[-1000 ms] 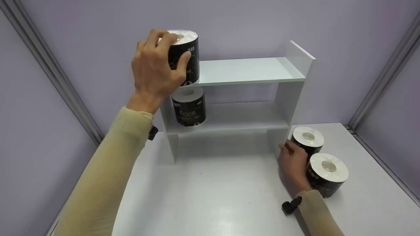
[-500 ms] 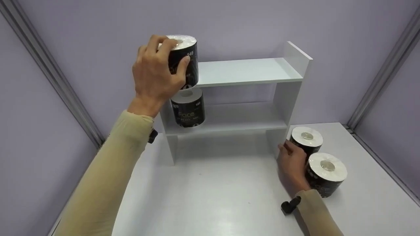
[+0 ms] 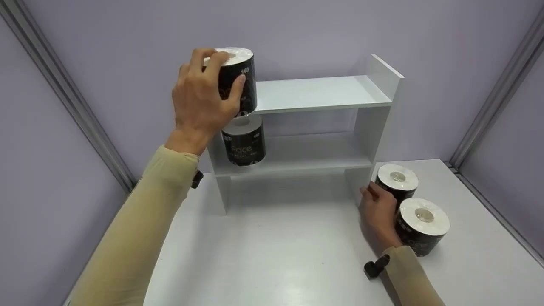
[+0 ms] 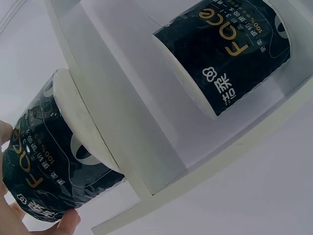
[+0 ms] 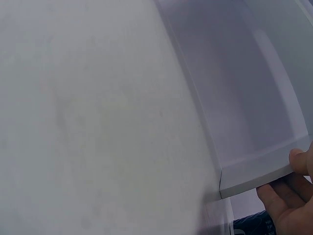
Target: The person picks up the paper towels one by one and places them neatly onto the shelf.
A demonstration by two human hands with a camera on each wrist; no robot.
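My left hand [image 3: 199,95] grips a toilet paper roll [image 3: 245,95] in black "Face" wrapping, thumb on its front and fingers over its white top. This roll stands upright at the left end of the top shelf [image 3: 314,93]. In the left wrist view the base of the held roll [image 4: 54,152] lies against the shelf board. A second toilet paper roll [image 3: 244,146] stands directly below, on the middle shelf. My right hand [image 3: 379,212] pinches the front edge of the shelf unit's right side panel [image 5: 257,181], low down, thumb on one face and fingers on the other.
Two more toilet paper rolls, a rear one [image 3: 397,178] and a front one [image 3: 423,225], stand on the white table [image 3: 276,250] right of the shelf unit, close beside my right hand. Pale walls with metal corner posts [image 3: 495,91] enclose the table.
My left hand has lowered the roll slightly onto the top shelf, with the last half second almost still. The right hand keeps its pinch on the side panel.
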